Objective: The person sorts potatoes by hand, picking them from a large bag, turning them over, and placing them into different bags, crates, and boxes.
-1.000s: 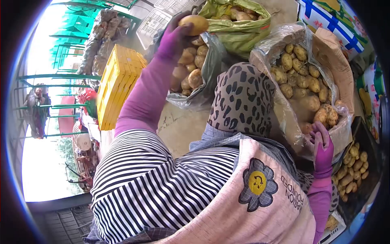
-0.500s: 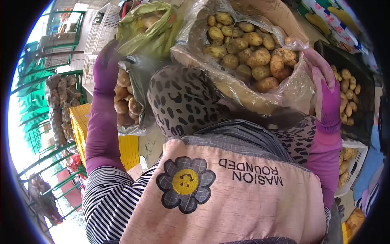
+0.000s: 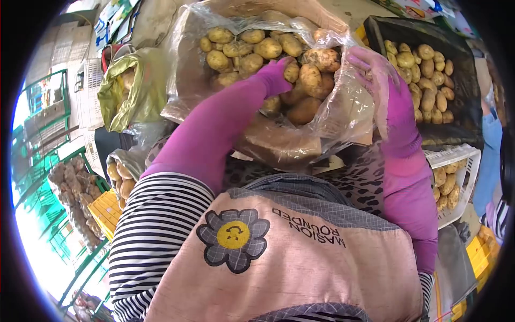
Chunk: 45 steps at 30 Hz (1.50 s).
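Observation:
A cardboard box [image 3: 279, 147] with a clear plastic liner [image 3: 185, 59] holds several soil-marked potatoes [image 3: 268, 48]. My left hand [image 3: 276, 78], in purple, is inside the box, its thumb and fingers around a potato [image 3: 291, 72]; some fingertips are hidden among the others. At the box's right edge, my right hand [image 3: 378, 78] has its fingers bent over the liner and closed on it. The box rests at my patterned knees.
On the right stand a black crate [image 3: 464, 96] of smaller potatoes and a white crate [image 3: 465, 201] of potatoes. A green bag [image 3: 145, 83] and an open potato bag [image 3: 115, 155] are on the left. A co-worker's blue sleeve [image 3: 487, 145] shows at far right.
My left hand has moved from beside the green bag into the box and closed around a potato. My right hand remains at the box's right edge. The view has shifted right.

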{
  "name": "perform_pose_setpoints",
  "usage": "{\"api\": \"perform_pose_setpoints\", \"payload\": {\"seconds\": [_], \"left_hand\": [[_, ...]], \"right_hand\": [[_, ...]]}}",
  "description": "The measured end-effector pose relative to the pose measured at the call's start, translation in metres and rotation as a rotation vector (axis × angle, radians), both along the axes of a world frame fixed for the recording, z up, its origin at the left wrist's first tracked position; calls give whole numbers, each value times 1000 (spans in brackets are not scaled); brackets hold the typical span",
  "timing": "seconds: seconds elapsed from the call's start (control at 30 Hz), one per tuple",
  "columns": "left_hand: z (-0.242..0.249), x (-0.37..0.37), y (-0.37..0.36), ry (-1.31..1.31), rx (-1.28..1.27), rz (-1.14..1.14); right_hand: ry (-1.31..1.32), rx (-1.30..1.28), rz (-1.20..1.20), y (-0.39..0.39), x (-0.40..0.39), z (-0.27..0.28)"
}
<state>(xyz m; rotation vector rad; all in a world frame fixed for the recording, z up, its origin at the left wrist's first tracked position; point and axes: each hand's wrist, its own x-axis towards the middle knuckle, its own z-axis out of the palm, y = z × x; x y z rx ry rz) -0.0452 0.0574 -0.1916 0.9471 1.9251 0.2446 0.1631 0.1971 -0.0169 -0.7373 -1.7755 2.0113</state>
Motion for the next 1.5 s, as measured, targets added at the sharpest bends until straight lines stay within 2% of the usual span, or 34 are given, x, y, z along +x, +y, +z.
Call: {"api": "perform_pose_setpoints", "payload": {"seconds": [0.07,0.1,0.2,0.23,0.3,0.33,0.37,0.4,0.43,0.47,0.5,0.53,0.6,0.67,0.73,0.77,0.8,0.83,0.87,0.9,0.93,0.97,1.0,1.03,1.13,1.17,1.2,1.23,1.33,1.37,1.43,1.5], "left_hand": [[-17,-30,-12,-405,54,230],[8,-31,-20,-632,86,520],[38,-47,-32,-1102,115,535],[60,-40,-29,-1115,205,499],[105,-17,-14,-1142,395,429],[129,-7,-3,-1101,440,450],[152,5,10,-1061,482,472],[163,15,19,-1021,522,498],[156,22,36,-850,660,421],[152,24,50,-671,792,340],[177,27,55,-174,808,178],[177,22,67,83,845,92],[173,25,83,-324,799,320],[119,3,100,879,617,-589],[55,8,87,1105,738,-1183],[28,23,89,680,567,-1089],[46,41,94,489,227,-981],[66,61,98,373,-96,-828],[-18,67,101,531,268,-272],[20,72,101,594,209,-260],[12,66,113,625,125,-433],[-5,66,113,539,249,-247],[28,66,109,636,271,-408],[25,63,109,673,315,-453],[29,57,127,558,74,-574],[28,55,127,539,85,-616],[48,50,121,522,97,-655],[62,46,115,505,110,-696],[49,42,88,505,260,-744],[46,46,86,494,182,-718],[43,59,82,589,106,-698],[41,66,84,641,48,-696]], "right_hand": [[-20,-86,-61,-2,0,2],[-24,-103,-81,0,-2,3],[-33,-21,-35,-6,-3,-3],[-34,38,0,-10,-4,-6],[-121,-65,-23,-24,-3,-10],[-172,-117,-30,-32,-4,-10],[-195,-499,-126,-43,-12,3],[-95,-596,-85,-45,-10,11],[3,-693,-43,-46,-8,18],[104,-788,1,-45,-7,23],[203,-770,-101,-43,-8,26],[199,-676,-175,-37,-5,28],[267,-649,-229,-14,7,25],[358,-670,-382,6,11,35],[461,-624,-374,19,17,43],[517,-636,-367,23,19,46],[576,-652,-351,26,19,50],[672,-781,-426,24,16,51],[725,-941,-465,26,14,54],[711,-995,-461,22,12,50],[678,-942,-405,20,14,49],[603,-870,-496,13,9,53],[576,-891,-540,10,7,53],[534,-946,-409,12,15,49],[441,-886,-486,3,6,66],[426,-789,-484,7,9,52],[409,-692,-486,10,12,39],[371,-641,-579,8,11,36],[414,-730,-610,6,12,57],[451,-804,-572,5,12,64],[454,-683,-494,4,15,65],[462,-687,-436,4,16,65]]}}
